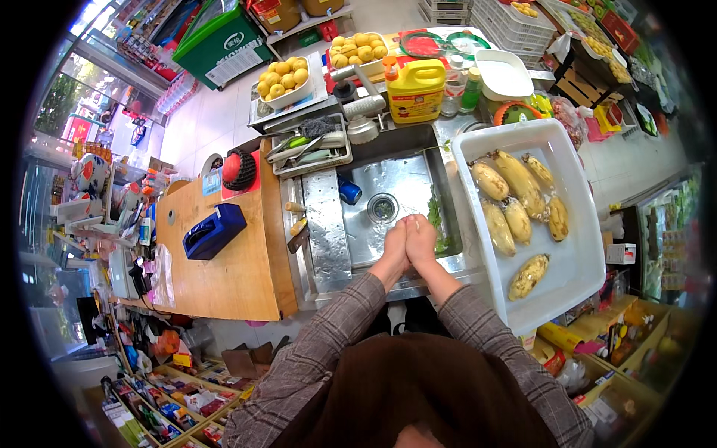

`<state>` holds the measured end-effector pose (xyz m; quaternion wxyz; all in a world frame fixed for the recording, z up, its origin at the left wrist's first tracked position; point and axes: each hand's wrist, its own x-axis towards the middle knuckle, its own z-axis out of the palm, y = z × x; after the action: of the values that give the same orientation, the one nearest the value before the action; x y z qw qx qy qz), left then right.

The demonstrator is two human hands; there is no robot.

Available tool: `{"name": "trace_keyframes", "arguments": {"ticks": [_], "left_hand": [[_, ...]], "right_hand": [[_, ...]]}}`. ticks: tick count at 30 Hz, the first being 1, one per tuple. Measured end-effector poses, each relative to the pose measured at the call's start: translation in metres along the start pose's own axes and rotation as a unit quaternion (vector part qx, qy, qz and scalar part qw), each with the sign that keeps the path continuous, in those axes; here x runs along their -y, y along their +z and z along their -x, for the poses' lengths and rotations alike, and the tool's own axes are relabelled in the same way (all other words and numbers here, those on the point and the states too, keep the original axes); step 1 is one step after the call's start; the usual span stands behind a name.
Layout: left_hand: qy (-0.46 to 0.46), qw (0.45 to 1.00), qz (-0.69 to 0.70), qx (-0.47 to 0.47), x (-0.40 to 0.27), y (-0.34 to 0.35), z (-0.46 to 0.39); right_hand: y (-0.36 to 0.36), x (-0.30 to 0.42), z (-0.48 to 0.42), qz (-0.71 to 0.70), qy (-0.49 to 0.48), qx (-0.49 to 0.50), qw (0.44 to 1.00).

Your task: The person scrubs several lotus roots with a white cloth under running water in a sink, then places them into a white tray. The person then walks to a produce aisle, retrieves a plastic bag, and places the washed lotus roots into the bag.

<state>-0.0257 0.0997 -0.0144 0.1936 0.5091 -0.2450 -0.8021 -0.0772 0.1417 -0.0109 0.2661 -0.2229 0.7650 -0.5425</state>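
Note:
Over the stainless steel sink (364,224), my left hand (395,246) and my right hand (421,238) are pressed together, fingers curled inward. Whether anything is between the palms is hidden. Just beyond them is the round drain strainer (383,208), with green bits in it. Wet green leaves (435,215) lie along the sink's right side, close to my right hand. A blue can (349,190) lies tipped at the left of the basin, beside a perforated metal board (326,235). The metal faucet (363,106) stands at the back, and I see no water running from it.
Right of the sink, a white plastic tub (582,263) holds several lotus roots (518,179). Behind stand a yellow jug (415,92) and bottles (471,89). Left are a utensil basket (313,162), wooden-handled tools (298,227) and a blue tape dispenser (214,231) on a wooden counter (246,280).

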Motion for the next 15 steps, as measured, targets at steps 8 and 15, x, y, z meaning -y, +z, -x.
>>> {"name": "trace_keyframes", "arguments": {"ticks": [8,15], "left_hand": [[0.335,0.816,-0.467,-0.059,-0.068,-0.094,0.030],[0.257,0.577,-0.764,-0.130,-0.077,-0.164,0.040]], "right_hand": [[-0.003,0.050,0.023,0.066,-0.070,0.199,0.975],[0.009,0.053,0.044,0.463,-0.068,0.404,0.786]]}}
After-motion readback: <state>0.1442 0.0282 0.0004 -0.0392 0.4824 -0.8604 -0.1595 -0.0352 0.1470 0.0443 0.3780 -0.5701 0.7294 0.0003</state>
